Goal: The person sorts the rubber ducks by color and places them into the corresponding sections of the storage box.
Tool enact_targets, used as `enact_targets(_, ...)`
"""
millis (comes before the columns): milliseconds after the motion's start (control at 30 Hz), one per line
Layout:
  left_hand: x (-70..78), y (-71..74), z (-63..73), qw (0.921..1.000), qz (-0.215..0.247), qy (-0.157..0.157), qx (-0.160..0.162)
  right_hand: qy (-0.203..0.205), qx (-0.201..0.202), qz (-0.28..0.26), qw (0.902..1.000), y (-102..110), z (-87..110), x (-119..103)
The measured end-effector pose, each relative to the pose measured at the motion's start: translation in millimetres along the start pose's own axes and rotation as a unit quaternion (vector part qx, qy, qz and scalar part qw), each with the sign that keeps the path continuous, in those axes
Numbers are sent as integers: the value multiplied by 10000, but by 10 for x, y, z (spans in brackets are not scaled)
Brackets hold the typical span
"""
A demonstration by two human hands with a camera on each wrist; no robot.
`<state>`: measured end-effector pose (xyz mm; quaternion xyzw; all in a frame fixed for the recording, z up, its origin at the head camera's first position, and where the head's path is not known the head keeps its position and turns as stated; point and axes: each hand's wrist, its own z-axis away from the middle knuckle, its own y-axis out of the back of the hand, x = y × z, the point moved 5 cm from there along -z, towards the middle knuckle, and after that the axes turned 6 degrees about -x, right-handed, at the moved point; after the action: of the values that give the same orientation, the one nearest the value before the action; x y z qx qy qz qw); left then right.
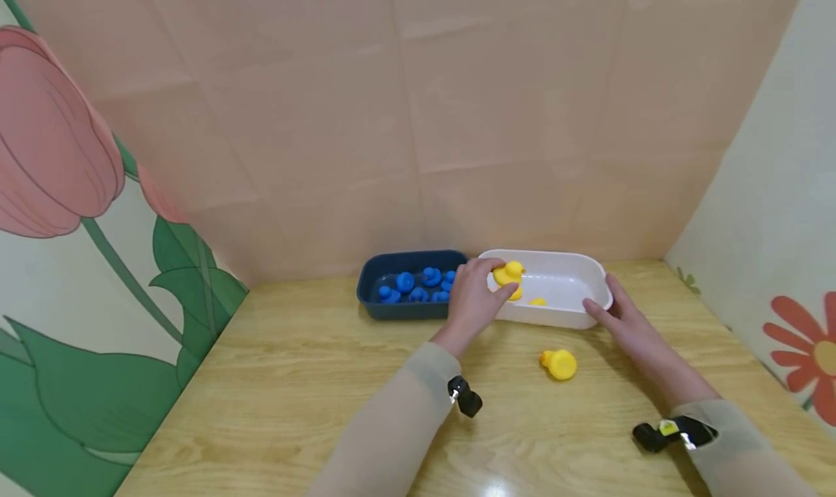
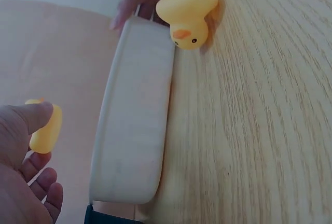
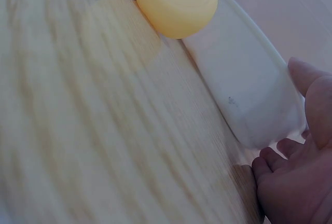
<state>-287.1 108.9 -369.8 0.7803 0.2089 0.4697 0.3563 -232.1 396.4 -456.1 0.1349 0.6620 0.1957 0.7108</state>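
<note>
My left hand (image 1: 472,294) pinches a yellow rubber duck (image 1: 509,272) between thumb and fingers, above the left end of a white tray (image 1: 555,317). In the left wrist view the held duck (image 2: 46,133) sits apart from the tray's wall. My right hand (image 1: 623,319) grips the tray's right end, thumb at the near rim and fingers round the outside. More yellow (image 1: 537,302) shows inside the tray, partly hidden by its front wall. Another yellow duck (image 1: 559,365) lies tipped over on the table in front of the tray, its round base facing the head camera.
A dark blue tray (image 1: 405,311) holding several blue ducks (image 1: 405,282) stands left of the white one; my left hand covers its right end. Behind both trays rises a pinkish-beige backdrop (image 1: 326,156). They stand on a wood-grain table (image 1: 294,388).
</note>
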Motion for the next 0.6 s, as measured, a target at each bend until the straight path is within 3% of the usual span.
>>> enact_targets(600, -85, -172, -116, 9989, -197, 424, 105, 29, 22, -194, 9998, 11, -38, 36)
